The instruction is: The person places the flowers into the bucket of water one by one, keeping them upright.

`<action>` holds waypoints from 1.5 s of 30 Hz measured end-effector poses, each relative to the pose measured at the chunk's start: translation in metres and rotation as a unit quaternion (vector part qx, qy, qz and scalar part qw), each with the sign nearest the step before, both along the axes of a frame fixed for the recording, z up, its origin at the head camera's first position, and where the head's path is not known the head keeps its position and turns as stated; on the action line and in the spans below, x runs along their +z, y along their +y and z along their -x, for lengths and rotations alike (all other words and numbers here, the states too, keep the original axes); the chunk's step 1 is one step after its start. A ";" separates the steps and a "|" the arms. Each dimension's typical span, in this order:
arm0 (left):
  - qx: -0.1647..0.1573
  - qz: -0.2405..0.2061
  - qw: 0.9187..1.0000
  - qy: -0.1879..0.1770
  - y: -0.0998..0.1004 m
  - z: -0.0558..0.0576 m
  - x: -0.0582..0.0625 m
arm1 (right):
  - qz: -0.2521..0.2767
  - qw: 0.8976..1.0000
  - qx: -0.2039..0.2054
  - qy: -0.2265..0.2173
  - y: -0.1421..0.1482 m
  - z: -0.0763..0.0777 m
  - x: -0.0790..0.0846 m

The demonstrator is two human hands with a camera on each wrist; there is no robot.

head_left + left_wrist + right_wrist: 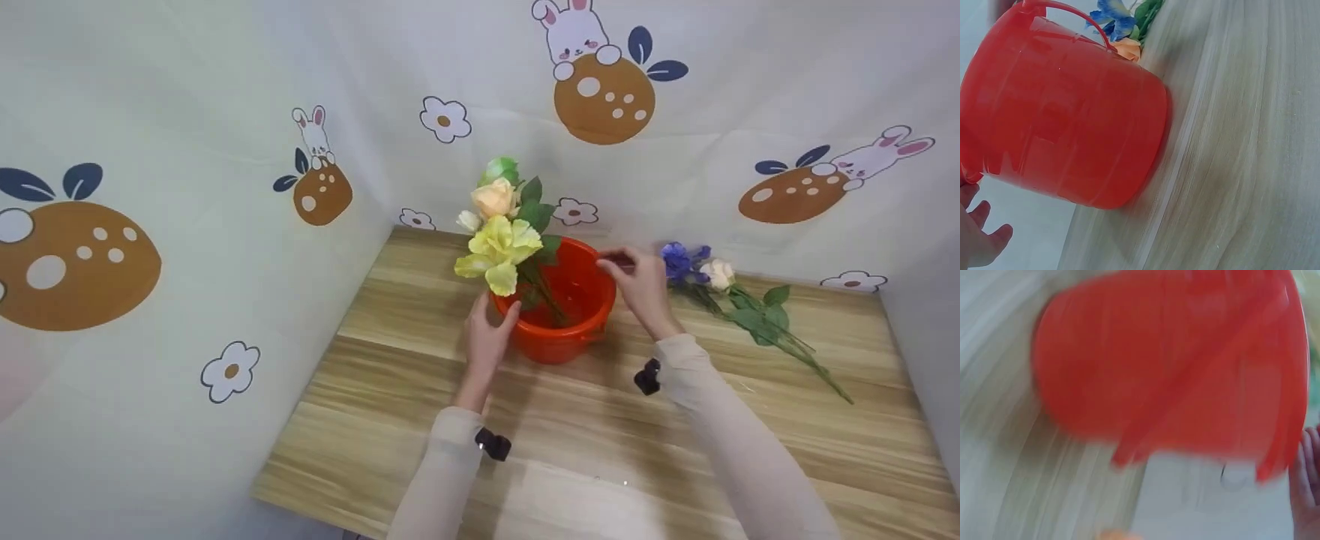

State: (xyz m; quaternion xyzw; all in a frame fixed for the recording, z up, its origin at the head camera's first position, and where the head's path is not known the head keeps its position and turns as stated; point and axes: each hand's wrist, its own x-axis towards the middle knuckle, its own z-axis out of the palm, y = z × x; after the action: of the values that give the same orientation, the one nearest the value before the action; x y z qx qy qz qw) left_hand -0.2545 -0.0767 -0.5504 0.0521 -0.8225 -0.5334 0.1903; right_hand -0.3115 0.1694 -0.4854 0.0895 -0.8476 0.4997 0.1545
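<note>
A red plastic bucket (559, 341) stands upright on the wooden tabletop. Inside it, artificial flowers lean left over the rim: a yellow bloom (501, 253), a peach rose (495, 198) and green leaves. My left hand (487, 341) is at the bucket's near left side, thumb spread from the fingers; in the left wrist view its loosely bent fingers (981, 214) are right by the rim. The right hand (643, 289) reaches over the opposite rim, fingertips just at the edge. In the blurred right wrist view, the bucket's handle (1185, 388) hangs across its side.
Right of the bucket, a purple-blue flower (676, 262) and a pale peach rose (718, 274) lie on the table, their long stems pointing to the front right. A printed cloth (480, 67) hangs behind, close to the table's back edge.
</note>
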 end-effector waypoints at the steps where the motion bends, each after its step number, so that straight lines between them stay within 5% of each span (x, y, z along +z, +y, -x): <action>1: 0.006 0.004 1.000 0.003 0.000 0.000 0.000 | 0.005 1.000 -0.020 0.010 0.012 0.001 -0.003; 6: 0.028 0.022 0.999 0.019 0.003 0.001 0.001 | 0.007 0.992 -0.122 0.009 0.076 0.004 -0.025; 12: 0.019 0.014 1.000 0.002 0.009 -0.005 0.004 | -0.037 0.972 -0.193 -0.131 0.140 -0.007 -0.053; 15: -0.002 0.002 1.000 -0.012 0.013 -0.011 0.004 | -0.059 0.967 -0.176 -0.173 0.157 -0.012 -0.062; 21: -0.035 -0.041 0.998 -0.018 0.018 -0.020 0.002 | -0.128 0.966 -0.133 -0.180 0.168 -0.016 -0.075; 32: -0.058 -0.091 0.994 -0.034 0.023 -0.027 0.000 | -0.251 0.950 -0.143 -0.120 0.177 -0.016 -0.090; 45: -0.060 -0.094 0.993 -0.026 0.024 -0.024 0.003 | -0.297 0.950 -0.060 -0.080 0.182 -0.013 -0.097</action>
State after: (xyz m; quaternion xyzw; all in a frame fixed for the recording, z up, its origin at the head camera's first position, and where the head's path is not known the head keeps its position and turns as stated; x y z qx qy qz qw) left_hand -0.2310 -0.0530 -0.5472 0.0343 -0.7752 -0.6171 0.1305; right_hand -0.2985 0.3514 -0.5822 0.0406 -0.9710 0.2208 0.0823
